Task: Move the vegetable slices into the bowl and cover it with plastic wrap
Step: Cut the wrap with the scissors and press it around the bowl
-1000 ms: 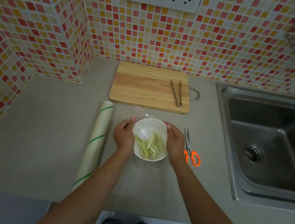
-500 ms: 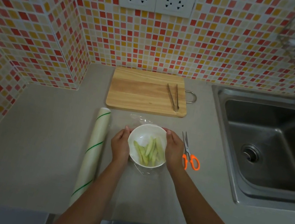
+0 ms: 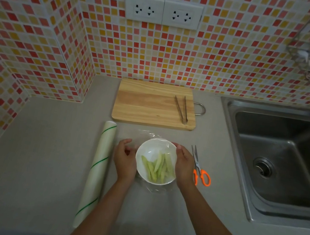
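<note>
A white bowl (image 3: 149, 147) stands on the grey counter with several pale green vegetable slices (image 3: 157, 166) inside. Clear plastic wrap (image 3: 155, 188) lies over the bowl, and its crinkled edges stick out behind and in front. My left hand (image 3: 125, 159) is at the bowl's left side with its fingers loosely curved, and a small gap shows between the fingertips and the rim. My right hand (image 3: 183, 167) lies against the bowl's right side and presses the wrap there. The roll of plastic wrap (image 3: 97, 171) lies to the left of my left hand.
Orange-handled scissors (image 3: 200, 172) lie just right of my right hand. A wooden cutting board (image 3: 148, 103) with metal tongs (image 3: 182, 109) on it sits behind the bowl. A steel sink (image 3: 286, 163) fills the right side. Tiled walls close off the back and left.
My left hand's fingers have come slightly off the bowl's rim. My right hand stays against the bowl. The bowl has not moved on the counter.
</note>
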A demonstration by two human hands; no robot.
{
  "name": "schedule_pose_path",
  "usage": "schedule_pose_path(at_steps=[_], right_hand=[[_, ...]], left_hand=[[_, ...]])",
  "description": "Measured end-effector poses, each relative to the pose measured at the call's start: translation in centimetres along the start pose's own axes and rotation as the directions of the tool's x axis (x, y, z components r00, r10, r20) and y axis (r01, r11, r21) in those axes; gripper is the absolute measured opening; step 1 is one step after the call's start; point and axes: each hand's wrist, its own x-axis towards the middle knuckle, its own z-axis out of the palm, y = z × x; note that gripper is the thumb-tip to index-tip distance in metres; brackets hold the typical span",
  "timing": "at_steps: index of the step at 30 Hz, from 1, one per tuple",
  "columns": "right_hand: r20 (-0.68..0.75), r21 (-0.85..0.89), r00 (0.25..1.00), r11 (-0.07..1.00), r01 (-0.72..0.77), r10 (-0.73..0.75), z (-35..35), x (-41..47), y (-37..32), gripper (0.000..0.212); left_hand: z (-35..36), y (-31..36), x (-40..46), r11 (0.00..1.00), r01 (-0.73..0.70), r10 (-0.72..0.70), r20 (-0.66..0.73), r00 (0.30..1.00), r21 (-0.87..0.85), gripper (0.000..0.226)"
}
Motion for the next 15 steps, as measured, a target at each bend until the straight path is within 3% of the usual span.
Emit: schedule_pose_path(at_steps=[3, 6, 10, 13, 15], right_hand=[[-0.028, 0.046, 1.000, 0.999, -0.007, 0.008, -0.2, -0.1, 0.2, 0.031], [-0.059, 0.107, 0.998, 0.994, -0.030, 0.036, -0.4, -0.3, 0.5, 0.031], [-0.069, 0.136, 0.996, 0.989, -0.053, 0.062, -0.2, -0.9, 0.6, 0.031], [-0.088, 0.156, 0.993, 0.986, -0.064, 0.079, 0.0, -2.5, 0.8, 0.031], [-0.114, 0.044, 0.993, 0.999, -0.015, 0.020, -0.4, -3.3, 1.2, 0.028]], left_hand=[[-0.5, 0.2, 0.5, 0.983, -0.015, 0.013, 0.011, 1.000, 0.181, 0.036], [-1.1, 0.0, 0.3, 0.969, -0.082, 0.094, -0.042, 0.995, 0.234, 0.033], [-1.2, 1.2, -1.1, 0.956, -0.259, 0.276, -0.121, 0.953, 0.140, 0.030], [-0.4, 1.7, -3.6, 0.970, -0.242, 0.243, -0.040, 0.969, 0.023, 0.038], [0.1, 1.2, -4.6, 0.968, -0.251, 0.251, -0.015, 0.968, 0.020, 0.041]])
